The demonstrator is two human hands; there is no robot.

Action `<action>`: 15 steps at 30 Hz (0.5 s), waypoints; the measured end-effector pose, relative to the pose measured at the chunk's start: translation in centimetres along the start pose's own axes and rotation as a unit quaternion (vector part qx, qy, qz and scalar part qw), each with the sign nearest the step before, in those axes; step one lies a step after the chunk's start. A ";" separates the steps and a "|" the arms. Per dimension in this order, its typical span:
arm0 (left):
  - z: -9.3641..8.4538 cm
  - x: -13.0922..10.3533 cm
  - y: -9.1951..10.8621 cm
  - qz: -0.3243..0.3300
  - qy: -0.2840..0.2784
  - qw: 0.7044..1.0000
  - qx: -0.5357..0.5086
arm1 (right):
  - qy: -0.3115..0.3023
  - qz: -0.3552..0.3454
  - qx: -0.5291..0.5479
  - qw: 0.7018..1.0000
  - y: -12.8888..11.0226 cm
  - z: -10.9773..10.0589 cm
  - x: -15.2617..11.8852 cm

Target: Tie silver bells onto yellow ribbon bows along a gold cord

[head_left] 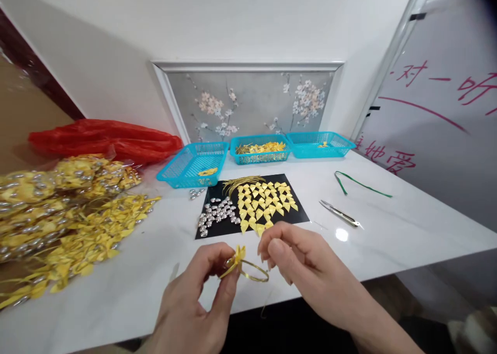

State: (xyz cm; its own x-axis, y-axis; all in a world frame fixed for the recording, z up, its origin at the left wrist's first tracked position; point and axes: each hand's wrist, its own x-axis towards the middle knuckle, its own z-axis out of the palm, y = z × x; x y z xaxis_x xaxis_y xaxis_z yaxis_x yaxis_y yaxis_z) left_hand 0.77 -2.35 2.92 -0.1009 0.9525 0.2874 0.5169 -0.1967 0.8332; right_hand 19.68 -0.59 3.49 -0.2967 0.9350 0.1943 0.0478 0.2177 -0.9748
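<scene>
My left hand [198, 297] pinches a yellow ribbon flower [237, 256] between thumb and fingers, above the table's front edge. A gold cord loop [255, 272] sticks out from the flower to the right. Beside the loop is my right hand [298, 255], its fingers curled and close together; whether anything is between them is hidden. Beyond both hands lies a black mat [292, 193]. On it are rows of yellow folded petals [267, 201], silver beads [217, 211] at the left, and a bundle of gold cords [243, 182] at the back.
Blue baskets [190, 160] stand along the back, some with yellow pieces. Finished-looking yellow and silver strands [77, 230] are heaped at the left, before a red mesh bundle [104, 139]. At the right lie thread snips [339, 213] and a green ribbon [363, 184] on the white table [411, 230].
</scene>
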 end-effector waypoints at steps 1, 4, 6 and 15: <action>-0.2 0.0 -0.4 0.072 0.017 0.995 0.061 | -0.009 0.014 -0.004 1.000 0.0 0.2 -0.2; -0.7 0.3 -1.5 0.274 0.014 0.945 0.179 | -0.032 0.053 -0.016 0.998 0.1 0.8 -0.4; -0.8 0.5 -1.9 0.343 0.003 0.915 0.213 | -0.033 0.055 -0.038 0.997 0.2 1.1 -0.4; 0.1 -1.7 -1.2 -0.060 -0.011 0.987 -0.151 | -0.012 0.001 -0.074 0.997 1.0 1.0 -0.3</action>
State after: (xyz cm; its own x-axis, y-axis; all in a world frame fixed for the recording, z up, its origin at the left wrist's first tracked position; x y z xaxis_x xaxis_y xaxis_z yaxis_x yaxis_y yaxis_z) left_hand 0.46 -3.71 1.40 -0.1263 0.9773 0.1701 0.2241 -0.1389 0.9646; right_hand 18.82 -0.89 2.32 -0.3194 0.9290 0.1869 0.1894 0.2558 -0.9480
